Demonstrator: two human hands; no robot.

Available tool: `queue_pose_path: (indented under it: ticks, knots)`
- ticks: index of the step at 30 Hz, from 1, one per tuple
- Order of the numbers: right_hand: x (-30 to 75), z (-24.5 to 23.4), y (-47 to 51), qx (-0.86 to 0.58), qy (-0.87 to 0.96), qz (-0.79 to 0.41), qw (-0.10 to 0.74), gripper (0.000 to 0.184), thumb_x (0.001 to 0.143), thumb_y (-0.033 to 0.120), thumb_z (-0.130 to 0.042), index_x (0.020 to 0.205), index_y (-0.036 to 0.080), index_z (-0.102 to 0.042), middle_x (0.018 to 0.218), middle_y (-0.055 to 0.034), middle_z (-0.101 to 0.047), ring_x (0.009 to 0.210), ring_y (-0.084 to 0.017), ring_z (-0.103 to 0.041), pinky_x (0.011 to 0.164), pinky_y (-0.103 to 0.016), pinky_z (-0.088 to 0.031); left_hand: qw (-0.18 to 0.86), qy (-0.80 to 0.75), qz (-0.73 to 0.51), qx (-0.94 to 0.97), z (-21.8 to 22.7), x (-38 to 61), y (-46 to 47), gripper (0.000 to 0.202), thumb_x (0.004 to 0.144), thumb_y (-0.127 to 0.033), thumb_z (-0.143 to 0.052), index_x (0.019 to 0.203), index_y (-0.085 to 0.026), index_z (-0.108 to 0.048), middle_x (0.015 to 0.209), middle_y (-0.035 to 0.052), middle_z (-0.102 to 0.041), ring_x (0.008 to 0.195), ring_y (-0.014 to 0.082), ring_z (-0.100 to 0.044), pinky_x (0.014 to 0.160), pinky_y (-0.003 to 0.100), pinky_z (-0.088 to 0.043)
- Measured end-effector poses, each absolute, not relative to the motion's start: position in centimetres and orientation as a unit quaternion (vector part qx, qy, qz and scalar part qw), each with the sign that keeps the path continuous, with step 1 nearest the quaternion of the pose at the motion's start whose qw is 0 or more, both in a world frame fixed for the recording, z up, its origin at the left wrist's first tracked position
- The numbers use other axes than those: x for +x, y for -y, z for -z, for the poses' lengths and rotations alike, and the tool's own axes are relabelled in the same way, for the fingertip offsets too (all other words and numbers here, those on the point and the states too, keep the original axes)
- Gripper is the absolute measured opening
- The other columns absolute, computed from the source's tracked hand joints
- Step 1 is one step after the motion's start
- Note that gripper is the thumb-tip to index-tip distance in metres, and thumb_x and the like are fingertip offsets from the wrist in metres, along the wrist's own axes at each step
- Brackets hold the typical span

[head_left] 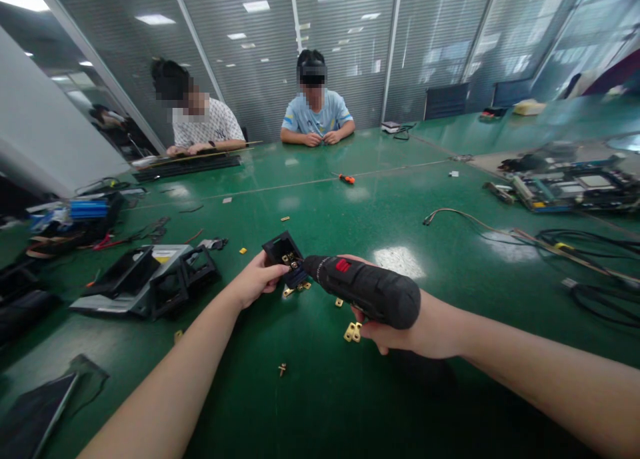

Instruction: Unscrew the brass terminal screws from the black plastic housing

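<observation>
My left hand [260, 279] grips the near-left side of a small black open box [280, 244], tilted toward me, with brass-coloured terminal pieces [289, 260] inside it. In my right hand [400, 336] is a black cordless drill [370, 289] with a red switch, its chuck pointing left at the box. Whether the bit touches a screw inside cannot be made out. Several loose brass pieces [353, 332] lie beneath the drill, and more sit just below the box. A few small screws [283, 369] rest nearer to me on the green table.
Black plastic housings [183, 282] stand on the left, beside a blue component [89, 209]. An orange screwdriver [346, 178] lies farther back. Cables [590, 246] and a circuit board [590, 182] are on the right. Two people [317, 116] sit across the table.
</observation>
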State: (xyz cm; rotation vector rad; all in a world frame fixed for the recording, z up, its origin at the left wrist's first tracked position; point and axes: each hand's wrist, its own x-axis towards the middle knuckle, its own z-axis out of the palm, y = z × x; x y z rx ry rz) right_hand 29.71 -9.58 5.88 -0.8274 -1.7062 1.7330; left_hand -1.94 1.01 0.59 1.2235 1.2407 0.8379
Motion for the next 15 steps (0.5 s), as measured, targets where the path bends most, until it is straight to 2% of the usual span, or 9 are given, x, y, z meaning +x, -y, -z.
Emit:
queue_pose_path:
  ticks: [15]
  knots:
    - [29.84,-5.67,9.67,-0.318,0.624,-0.657,0.28,0.111,0.079,0.004,-0.071,0.167,0.031,-0.009,0.084,0.0021,-0.063,0.053,-0.011,-0.064,0.048,-0.021,-0.054,0.566,-0.53,-0.357,0.522,-0.58,-1.94,-1.04,0.047,0.071,-0.028,-0.084,0.108,-0.021,-0.054,0.061,-0.009,-0.047,0.045,0.0066,-0.039,0.043,0.016,-0.023]
